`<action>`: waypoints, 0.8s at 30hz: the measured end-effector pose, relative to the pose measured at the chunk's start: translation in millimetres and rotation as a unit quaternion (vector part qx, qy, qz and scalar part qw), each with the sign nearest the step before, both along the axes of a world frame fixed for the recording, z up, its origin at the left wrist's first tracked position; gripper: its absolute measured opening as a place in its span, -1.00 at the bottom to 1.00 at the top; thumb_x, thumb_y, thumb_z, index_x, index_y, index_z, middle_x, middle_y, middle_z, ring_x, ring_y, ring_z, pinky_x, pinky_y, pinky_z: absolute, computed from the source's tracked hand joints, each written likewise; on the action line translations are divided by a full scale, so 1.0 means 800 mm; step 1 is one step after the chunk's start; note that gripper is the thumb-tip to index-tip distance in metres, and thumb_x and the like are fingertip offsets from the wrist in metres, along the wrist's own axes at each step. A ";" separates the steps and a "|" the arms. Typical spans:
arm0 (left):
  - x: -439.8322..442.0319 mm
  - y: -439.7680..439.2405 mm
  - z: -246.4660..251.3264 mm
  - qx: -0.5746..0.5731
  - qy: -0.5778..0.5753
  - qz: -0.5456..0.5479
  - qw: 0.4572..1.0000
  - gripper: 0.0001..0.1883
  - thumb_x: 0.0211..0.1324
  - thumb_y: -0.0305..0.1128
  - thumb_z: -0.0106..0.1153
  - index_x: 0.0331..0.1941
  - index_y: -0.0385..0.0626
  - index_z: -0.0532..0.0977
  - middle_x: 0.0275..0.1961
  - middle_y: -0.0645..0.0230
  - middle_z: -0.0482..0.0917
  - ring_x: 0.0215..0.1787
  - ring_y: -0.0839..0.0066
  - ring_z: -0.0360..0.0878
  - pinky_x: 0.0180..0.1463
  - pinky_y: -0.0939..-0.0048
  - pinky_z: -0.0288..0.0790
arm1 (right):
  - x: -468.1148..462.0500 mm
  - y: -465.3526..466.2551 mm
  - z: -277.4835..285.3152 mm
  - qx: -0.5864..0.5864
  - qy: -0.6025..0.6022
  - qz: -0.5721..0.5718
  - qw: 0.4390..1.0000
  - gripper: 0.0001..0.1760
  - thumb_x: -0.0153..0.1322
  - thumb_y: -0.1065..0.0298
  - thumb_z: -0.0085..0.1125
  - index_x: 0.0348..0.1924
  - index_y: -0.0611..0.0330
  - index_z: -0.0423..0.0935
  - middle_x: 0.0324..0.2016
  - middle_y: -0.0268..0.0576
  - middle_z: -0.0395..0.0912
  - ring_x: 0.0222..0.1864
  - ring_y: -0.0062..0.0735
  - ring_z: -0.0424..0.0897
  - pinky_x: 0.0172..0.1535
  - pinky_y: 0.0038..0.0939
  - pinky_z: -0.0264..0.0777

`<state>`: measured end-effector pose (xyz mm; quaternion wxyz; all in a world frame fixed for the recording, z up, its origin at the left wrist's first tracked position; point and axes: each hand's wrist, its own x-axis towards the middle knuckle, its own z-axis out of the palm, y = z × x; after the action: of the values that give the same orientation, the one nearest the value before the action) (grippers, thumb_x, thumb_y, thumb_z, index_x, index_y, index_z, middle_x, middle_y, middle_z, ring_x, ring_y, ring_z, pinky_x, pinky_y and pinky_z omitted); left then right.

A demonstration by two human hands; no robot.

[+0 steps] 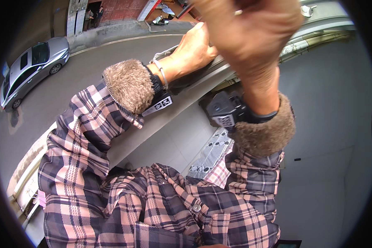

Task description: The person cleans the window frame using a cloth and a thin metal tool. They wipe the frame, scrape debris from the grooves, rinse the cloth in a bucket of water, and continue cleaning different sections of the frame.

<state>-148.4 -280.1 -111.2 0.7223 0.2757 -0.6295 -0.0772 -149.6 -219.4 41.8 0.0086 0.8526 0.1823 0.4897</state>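
Note:
My left hand [194,46] is curled, with its knuckles up, over the dark inner part of a ledge [204,73] above the street. Whether its fingers hold something there is hidden. A light bangle [161,73] circles that wrist. Nearer to the camera, my right hand [251,28] is raised at the top of the view, blurred and partly cut off. Its fingers and anything in them cannot be made out. A black device on a strap [224,108] sits at the right wrist, above the brown fleece cuff.
Beyond the ledge lies a street with a silver car [34,69], a scooter [159,21] and two people [93,18] in a doorway. Pipes [297,48] run at the upper right beside a grey wall [322,124]. Patterned fabric [209,155] lies below, indoors.

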 end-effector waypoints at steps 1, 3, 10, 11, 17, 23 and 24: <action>0.004 0.005 -0.011 0.021 -0.008 -0.003 1.000 -0.27 0.19 -0.04 0.39 0.34 -0.14 0.36 0.07 -0.18 0.57 0.06 -0.13 0.62 0.11 -0.01 0.55 | -0.013 0.001 0.014 0.043 0.028 -0.034 0.998 -0.85 0.45 0.60 0.32 -0.28 0.21 0.50 -0.50 -0.29 0.53 -0.58 -0.62 0.48 -0.55 -0.57 0.39; 0.017 0.020 -0.037 0.074 -0.063 0.015 0.995 0.00 0.11 -0.08 0.50 0.51 -0.05 0.09 0.11 -0.08 0.42 0.11 -0.17 0.57 0.19 -0.03 0.51 | -0.031 0.005 0.029 0.122 0.028 -0.090 0.988 -0.81 0.50 0.57 0.26 -0.33 0.15 0.44 -0.56 -0.32 0.51 -0.67 -0.64 0.42 -0.64 -0.56 0.31; 0.053 0.071 -0.093 0.233 -0.272 0.029 0.933 -0.38 0.03 -0.38 0.30 0.26 0.00 0.45 -0.05 0.03 0.59 -0.03 -0.10 0.60 0.09 -0.06 0.53 | -0.055 0.000 -0.006 0.228 -0.084 -0.092 0.966 -0.84 0.51 0.58 0.20 -0.30 0.18 0.41 -0.56 -0.26 0.48 -0.69 -0.60 0.43 -0.65 -0.53 0.34; 0.056 0.077 -0.095 0.278 -0.295 0.018 0.914 -0.44 0.02 -0.40 0.28 0.20 -0.02 0.49 -0.09 0.04 0.63 -0.03 -0.10 0.61 0.07 -0.05 0.53 | -0.059 -0.004 -0.017 0.170 -0.082 -0.132 0.973 -0.85 0.51 0.58 0.19 -0.29 0.20 0.41 -0.55 -0.24 0.49 -0.68 -0.58 0.44 -0.64 -0.52 0.36; 0.093 0.070 -0.076 0.266 -0.298 -0.050 0.915 -0.59 0.05 -0.47 0.18 0.05 -0.09 0.54 -0.19 0.09 0.65 -0.01 -0.06 0.61 0.16 -0.03 0.52 | -0.083 -0.040 -0.064 0.349 -0.077 -0.209 0.910 -0.73 0.39 0.66 0.36 -0.17 0.20 0.48 -0.44 -0.26 0.59 -0.55 -0.64 0.56 -0.51 -0.57 0.47; 0.079 0.040 -0.037 0.156 -0.127 -0.166 0.965 -0.48 0.09 -0.64 0.14 0.19 -0.05 0.45 0.04 0.02 0.64 0.07 0.07 0.67 0.17 0.20 0.50 | -0.110 0.005 0.088 0.192 -0.062 -0.224 0.953 -0.91 0.47 0.59 0.16 -0.36 0.30 0.52 -0.46 -0.04 0.54 -0.56 -0.39 0.53 -0.51 -0.40 0.55; 0.084 0.042 -0.037 0.106 -0.173 -0.149 0.968 -0.43 0.05 -0.65 0.17 0.21 -0.02 0.47 0.05 0.03 0.60 0.05 0.08 0.64 0.15 0.17 0.51 | -0.106 0.010 0.087 0.182 -0.047 -0.237 0.953 -0.82 0.49 0.58 0.10 -0.44 0.31 0.53 -0.47 -0.02 0.53 -0.56 -0.37 0.50 -0.48 -0.38 0.56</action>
<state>-81.1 -246.1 -141.0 0.5499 0.2633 -0.7667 -0.2012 -234.4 -211.3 111.1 -0.0228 0.8341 -0.1177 0.5384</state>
